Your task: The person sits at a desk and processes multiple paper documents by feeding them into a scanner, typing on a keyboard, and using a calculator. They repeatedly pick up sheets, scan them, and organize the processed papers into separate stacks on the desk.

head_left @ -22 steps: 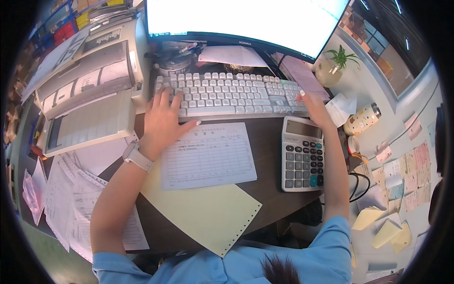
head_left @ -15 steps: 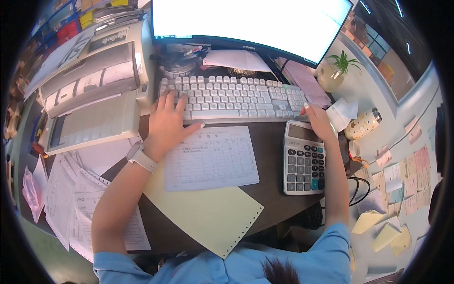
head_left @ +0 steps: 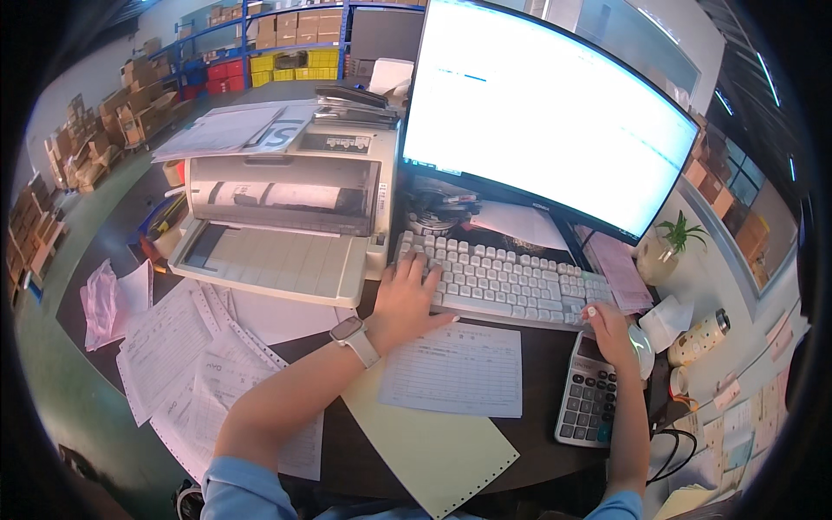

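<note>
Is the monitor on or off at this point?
On: the monitor glows bright white, with faint marks across its screen and a small bluish strip at its lower left, near the keyboard.

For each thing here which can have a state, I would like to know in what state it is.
Monitor: on, mostly white
Left hand: spread, at the left end of the keyboard
Right hand: partly curled, at the keyboard's right end
Calculator: face up, partly covered; on or off, cannot tell
White form: flat, overlapping the yellow sheet
Yellow sheet: partly covered
Printer: papers piled on top
Plant: green, potted
</note>
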